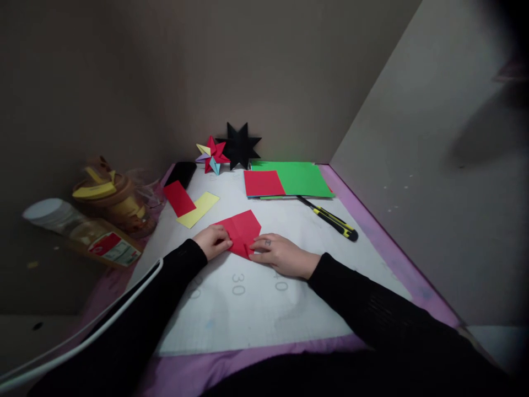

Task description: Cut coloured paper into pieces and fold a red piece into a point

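A sheet of red paper (241,229) with creases lies on the white numbered mat (231,322), its upper right corner folded in. On its lower left edge, my left hand (212,241) has curled fingers pinching the paper. From the other side, my right hand (285,255), wearing a ring, grips the lower right edge between thumb and fingers. A small fold shows in the paper between both hands. Beyond my left hand lie a red paper strip (179,199) and a yellow paper strip (198,210), overlapping.
A black-and-yellow utility knife (330,219) rests to the right. Behind it are green paper sheets (303,179) topped by red paper (263,183). A multicoloured star (212,155) and a black star (238,146) stand at the back. A phone (181,174), cup (130,207) and bottle (88,234) are left.
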`<state>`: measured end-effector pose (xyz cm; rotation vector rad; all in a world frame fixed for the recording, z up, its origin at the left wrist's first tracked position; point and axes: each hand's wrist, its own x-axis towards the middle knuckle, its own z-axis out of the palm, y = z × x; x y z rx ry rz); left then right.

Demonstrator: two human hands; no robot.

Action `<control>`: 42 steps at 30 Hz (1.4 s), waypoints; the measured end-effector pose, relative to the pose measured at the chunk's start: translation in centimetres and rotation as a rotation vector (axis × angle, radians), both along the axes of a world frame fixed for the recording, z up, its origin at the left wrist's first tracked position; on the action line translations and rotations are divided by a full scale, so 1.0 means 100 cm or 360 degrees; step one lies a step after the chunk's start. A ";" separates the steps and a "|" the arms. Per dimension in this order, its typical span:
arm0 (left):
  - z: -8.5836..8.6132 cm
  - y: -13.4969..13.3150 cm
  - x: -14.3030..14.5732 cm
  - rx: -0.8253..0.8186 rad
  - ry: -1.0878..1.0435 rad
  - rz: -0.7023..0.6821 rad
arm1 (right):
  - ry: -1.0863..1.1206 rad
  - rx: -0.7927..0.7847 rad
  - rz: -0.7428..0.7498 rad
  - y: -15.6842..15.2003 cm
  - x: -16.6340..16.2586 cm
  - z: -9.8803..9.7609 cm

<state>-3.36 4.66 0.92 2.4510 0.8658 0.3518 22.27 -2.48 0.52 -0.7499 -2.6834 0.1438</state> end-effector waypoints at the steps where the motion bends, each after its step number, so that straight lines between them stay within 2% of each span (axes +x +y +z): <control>1: 0.001 -0.002 0.003 0.0027 0.0058 0.0061 | -0.0002 0.0000 -0.0003 0.000 0.000 0.000; 7: 0.009 -0.009 0.018 0.0080 0.0306 0.0336 | 0.0026 -0.0063 -0.0023 -0.001 -0.001 -0.002; 13: 0.010 -0.010 0.021 0.0140 0.0381 0.0334 | 0.0055 -0.0173 -0.0073 -0.004 -0.003 -0.001; 24: 0.009 -0.013 0.023 0.0105 0.0323 0.0439 | 0.0060 -0.0158 -0.0024 -0.002 -0.001 -0.003; 30: 0.005 -0.012 0.025 0.0113 0.0329 0.0473 | 0.0120 -0.0306 -0.0136 -0.003 -0.003 0.000; 42: 0.002 -0.014 0.028 0.0121 0.0378 0.0591 | -0.0063 -0.0237 -0.0033 -0.004 -0.001 0.002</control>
